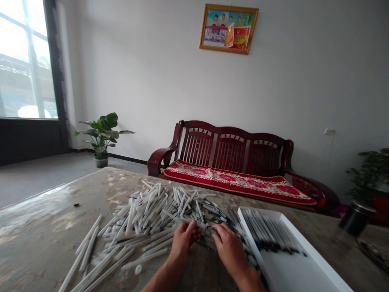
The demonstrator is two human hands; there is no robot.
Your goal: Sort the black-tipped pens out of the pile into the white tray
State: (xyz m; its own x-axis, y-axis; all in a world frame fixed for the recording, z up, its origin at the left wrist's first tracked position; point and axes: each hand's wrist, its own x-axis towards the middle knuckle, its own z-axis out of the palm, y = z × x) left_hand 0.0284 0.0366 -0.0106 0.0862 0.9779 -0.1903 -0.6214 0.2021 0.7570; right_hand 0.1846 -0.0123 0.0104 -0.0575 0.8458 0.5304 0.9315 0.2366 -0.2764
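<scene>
My left hand [186, 239] is closed in a pinch, thumb against the fingers, around a slim translucent pen barrel [180, 220] that slants across in front of it. To its right, my right hand [227, 242] has its fingers curled together near the barrel's other end; what they pinch is too small and blurred to make out. Just beyond both hands lies a heap of white pen barrels [142, 215], mixed with dark thin pieces. Beside my right hand stands a white shallow tray [316, 259]. A row of clear pens with black ends [270, 227] lies in its far part.
The patterned table [39, 247] carries several loose barrels [88, 251] at the left and a small dark bit [76, 205]. A black canister [356, 219] stands beyond the tray's right side. Behind the table are a wooden bench [231, 146] and a potted plant [101, 134].
</scene>
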